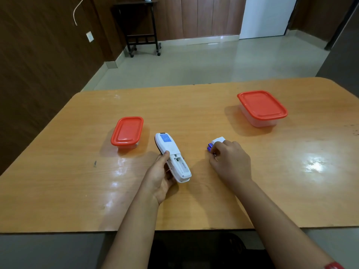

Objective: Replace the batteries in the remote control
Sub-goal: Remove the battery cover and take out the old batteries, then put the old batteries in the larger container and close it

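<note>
A white remote control lies face down on the wooden table, its battery compartment open and empty. My left hand grips its near end, thumb on the left edge. To the right lie blue batteries next to the white battery cover. My right hand rests over them, fingers curled and pinching a battery whose metal tip shows under the fingertips. The rest of that battery is hidden.
A small tub with a red lid stands left of the remote. A larger tub with a red lid stands at the far right. Beyond the table is a tiled floor with a black wheeled stand.
</note>
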